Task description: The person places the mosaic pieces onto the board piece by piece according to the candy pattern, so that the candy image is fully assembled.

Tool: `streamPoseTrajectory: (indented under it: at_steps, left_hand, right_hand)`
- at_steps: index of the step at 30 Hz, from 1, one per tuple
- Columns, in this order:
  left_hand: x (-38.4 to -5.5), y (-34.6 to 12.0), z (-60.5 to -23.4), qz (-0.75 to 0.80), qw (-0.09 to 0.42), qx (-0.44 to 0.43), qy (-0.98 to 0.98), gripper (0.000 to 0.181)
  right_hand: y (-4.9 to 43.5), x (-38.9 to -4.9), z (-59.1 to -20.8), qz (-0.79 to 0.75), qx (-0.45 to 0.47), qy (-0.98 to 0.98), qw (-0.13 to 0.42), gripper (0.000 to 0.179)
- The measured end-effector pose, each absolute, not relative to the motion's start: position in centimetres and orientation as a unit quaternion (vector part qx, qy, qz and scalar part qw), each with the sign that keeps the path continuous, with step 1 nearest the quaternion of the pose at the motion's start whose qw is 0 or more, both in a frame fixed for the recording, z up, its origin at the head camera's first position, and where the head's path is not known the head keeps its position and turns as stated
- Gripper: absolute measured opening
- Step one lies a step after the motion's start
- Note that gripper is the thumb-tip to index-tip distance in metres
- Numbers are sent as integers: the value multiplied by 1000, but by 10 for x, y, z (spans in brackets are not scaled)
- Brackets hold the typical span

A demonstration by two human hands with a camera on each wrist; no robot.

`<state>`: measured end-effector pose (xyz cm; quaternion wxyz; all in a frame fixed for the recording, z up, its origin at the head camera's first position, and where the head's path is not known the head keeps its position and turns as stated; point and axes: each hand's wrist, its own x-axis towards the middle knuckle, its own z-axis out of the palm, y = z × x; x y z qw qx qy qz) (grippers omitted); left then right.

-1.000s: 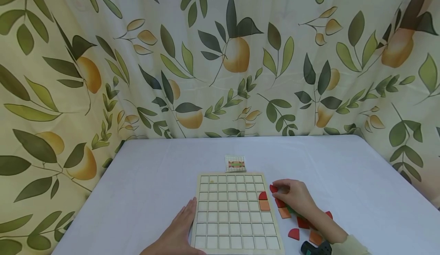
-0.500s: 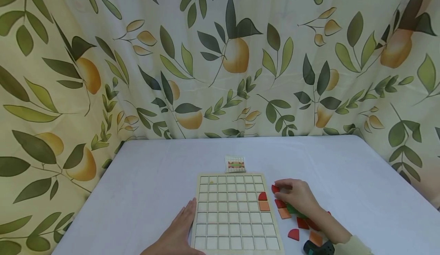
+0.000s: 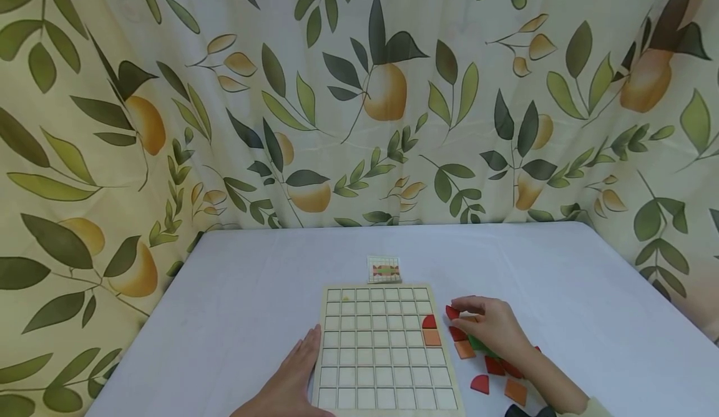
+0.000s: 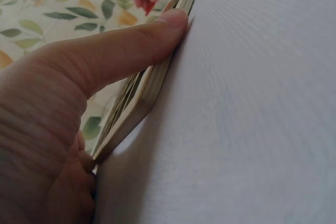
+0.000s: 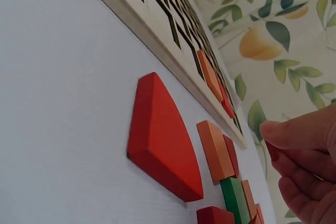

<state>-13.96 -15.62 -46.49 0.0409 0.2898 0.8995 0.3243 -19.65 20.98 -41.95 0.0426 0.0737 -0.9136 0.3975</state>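
A wooden grid board point(image 3: 387, 358) lies on the table with a red quarter-round block point(image 3: 429, 322) and an orange square block point(image 3: 431, 338) in cells at its right edge. My left hand point(image 3: 289, 373) rests against the board's near left corner, straight fingers along the left side; in the left wrist view its thumb point(image 4: 131, 45) presses the near edge. Right of the board, my right hand point(image 3: 494, 326) pinches a small red block point(image 3: 452, 312) between thumb and fingers; in the right wrist view the fingers hide most of that block point(image 5: 271, 151).
Loose blocks lie under and around the right forearm: a red quarter-round block point(image 3: 480, 383), an orange square block point(image 3: 515, 391), a green block point(image 3: 477, 344) and several more. A small pattern card point(image 3: 384, 269) lies beyond the board. A patterned curtain point(image 3: 359, 155) hangs behind the table.
My right hand has shifted slightly right and toward me, with the red block between its fingers. The left hand keeps its place on the board.
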Motion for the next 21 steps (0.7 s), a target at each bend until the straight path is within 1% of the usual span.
streamPoseTrajectory:
  at_steps: [14,21]
  left_hand:
    - [-139,-156,-464,323,45,283,902,130]
    - [-138,-157,-465,324,43,283,902,130]
  right_hand:
    - [200,-179,-414,449,57,-892,-8,34]
    - [197,-172,-415,435,73,-897,-15,35]
